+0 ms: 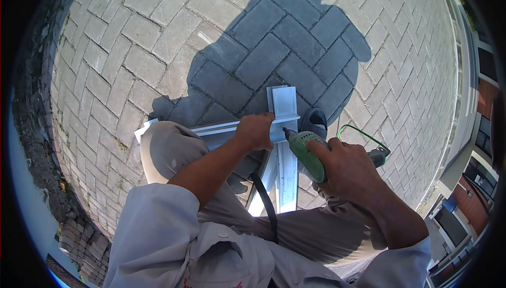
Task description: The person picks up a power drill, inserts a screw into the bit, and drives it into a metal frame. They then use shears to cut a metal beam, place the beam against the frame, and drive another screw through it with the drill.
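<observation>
At the left of my view I get grey paving (pixel 145 19), and over it, towards the middle, the person's shadow (pixel 263 56). The crosswise profile (pixel 211 133), a pale metal length, runs from beside the left knee (pixel 167 145) to the centre, where it crosses the lengthwise profiles (pixel 286 174). I have the left hand (pixel 255 131) on it just left of the crossing, fingers closed together over its edge; the thumb I can't make out. A dark strap (pixel 266 203) hangs below. Right of the crossing, I see the green drill (pixel 307 156) angled up and left, its tip at the crosswise profile; whether it touches, I can't tell. The right hand (pixel 345 164) wraps the drill's body, fingers curled round it, some hidden beneath. Near the drill's nose sits a sandal (pixel 315 121), and a green cord (pixel 365 132) loops beyond the right hand.
</observation>
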The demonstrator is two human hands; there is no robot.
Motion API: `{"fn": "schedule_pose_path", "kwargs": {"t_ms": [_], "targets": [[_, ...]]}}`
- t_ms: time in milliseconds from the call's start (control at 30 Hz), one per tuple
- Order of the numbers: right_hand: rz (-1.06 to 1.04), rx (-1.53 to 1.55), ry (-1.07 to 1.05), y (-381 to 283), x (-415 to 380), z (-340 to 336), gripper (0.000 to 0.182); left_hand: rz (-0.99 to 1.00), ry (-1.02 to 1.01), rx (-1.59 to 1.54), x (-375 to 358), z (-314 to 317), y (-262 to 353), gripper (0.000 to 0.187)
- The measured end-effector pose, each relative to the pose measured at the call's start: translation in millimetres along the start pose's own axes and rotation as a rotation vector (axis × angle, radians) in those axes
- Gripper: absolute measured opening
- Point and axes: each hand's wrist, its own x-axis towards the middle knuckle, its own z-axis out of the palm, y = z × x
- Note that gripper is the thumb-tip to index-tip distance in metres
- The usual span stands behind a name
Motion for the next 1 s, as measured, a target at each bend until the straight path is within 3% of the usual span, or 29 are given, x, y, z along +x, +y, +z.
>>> {"fn": "schedule_pose_path", "kwargs": {"t_ms": [1000], "targets": [[0.041,0.050,0.083,8,-15,18,0.071,0.013,0.040,0.040,0,10,0,0.080]]}}
